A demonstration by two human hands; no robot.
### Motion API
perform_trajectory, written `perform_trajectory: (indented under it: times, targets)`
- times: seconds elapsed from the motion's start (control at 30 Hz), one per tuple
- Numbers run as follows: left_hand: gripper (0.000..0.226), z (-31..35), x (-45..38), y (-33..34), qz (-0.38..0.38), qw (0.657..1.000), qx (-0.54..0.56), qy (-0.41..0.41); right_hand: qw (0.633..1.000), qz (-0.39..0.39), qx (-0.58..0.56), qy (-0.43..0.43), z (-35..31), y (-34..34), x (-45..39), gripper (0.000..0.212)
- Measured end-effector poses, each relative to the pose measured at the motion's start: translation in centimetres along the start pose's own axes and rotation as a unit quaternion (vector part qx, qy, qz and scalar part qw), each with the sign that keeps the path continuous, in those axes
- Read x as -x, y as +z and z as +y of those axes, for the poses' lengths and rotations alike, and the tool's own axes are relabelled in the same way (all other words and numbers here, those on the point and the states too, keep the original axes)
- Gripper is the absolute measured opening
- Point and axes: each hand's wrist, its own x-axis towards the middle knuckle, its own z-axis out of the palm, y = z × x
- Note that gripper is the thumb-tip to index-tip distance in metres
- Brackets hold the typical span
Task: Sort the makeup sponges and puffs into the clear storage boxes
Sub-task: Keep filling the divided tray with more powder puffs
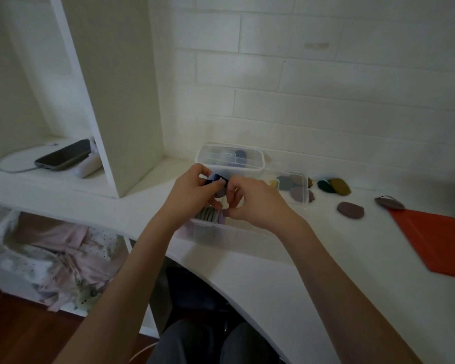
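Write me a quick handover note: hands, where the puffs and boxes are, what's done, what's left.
Left hand and right hand both pinch a blue puff above the near clear box, which already holds a row of puffs.
Lidded box behind holds some too.
Left: loose puffs by the open container, the dark green and mustard pair, mauve puff, grey-brown puff.

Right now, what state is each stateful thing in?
left hand: grip pinching a blue-grey puff
right hand: grip pinching the same puff
near clear box: open, puffs stacked on edge inside
far clear box: lid on, puffs inside
loose puffs: lying unsorted on the counter
phone: cable plugged in, screen dark
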Motion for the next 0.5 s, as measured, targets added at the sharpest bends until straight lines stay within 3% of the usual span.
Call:
perform_trajectory:
  times: [0.13,0.3,0.5]
  targets:
    - [0.019,0.1,-0.1,0.0,0.011,1.000,-0.023,-0.008,1.000,-0.019,0.011,0.016,-0.1,-0.2,-0.1,0.023]
    - [0.021,0.0,0.0,-0.1,0.011,1.000,-0.023,-0.003,0.992,-0.046,-0.118,0.025,0.5,-1.1,0.1,0.021]
    - [0.029,0.0,0.2,-0.2,-0.028,0.999,-0.026,0.007,0.972,0.115,-0.201,0.026,0.8,-0.9,-0.4,0.027]
